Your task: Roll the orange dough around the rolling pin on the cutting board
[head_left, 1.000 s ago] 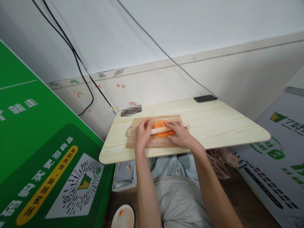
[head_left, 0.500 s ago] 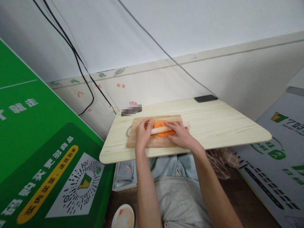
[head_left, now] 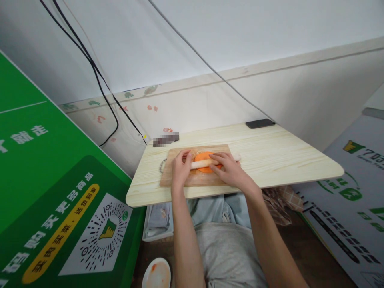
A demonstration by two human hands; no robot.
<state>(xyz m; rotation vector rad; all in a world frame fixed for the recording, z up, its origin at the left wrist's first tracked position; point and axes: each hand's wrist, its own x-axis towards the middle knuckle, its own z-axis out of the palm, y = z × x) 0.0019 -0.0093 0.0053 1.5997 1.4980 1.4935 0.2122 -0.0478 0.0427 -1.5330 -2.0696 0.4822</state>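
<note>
A pale wooden rolling pin [head_left: 200,164] lies across a flat, rounded piece of orange dough [head_left: 205,155]. Beneath the dough is a wooden cutting board [head_left: 204,182] with a metal ring handle at its left side. My left hand [head_left: 181,165] is closed around the pin's left end. Over the right part of the pin, my right hand [head_left: 227,167] is closed, its fingers resting along the top and the thumb in front. Part of the dough is covered by the pin and my right fingers.
The board rests on a light wood-grain table [head_left: 285,160] set against the wall. A black phone [head_left: 260,123] lies at the back right, and a blurred-out item [head_left: 166,139] at the back left. Green panels [head_left: 45,160] stand left. Below are a white box [head_left: 157,220] and a stained plate [head_left: 156,274].
My right-hand fingers have drawn slightly closer together over the pin, and the thumb sits nearer to it. The left hand, dough and board look about the same.
</note>
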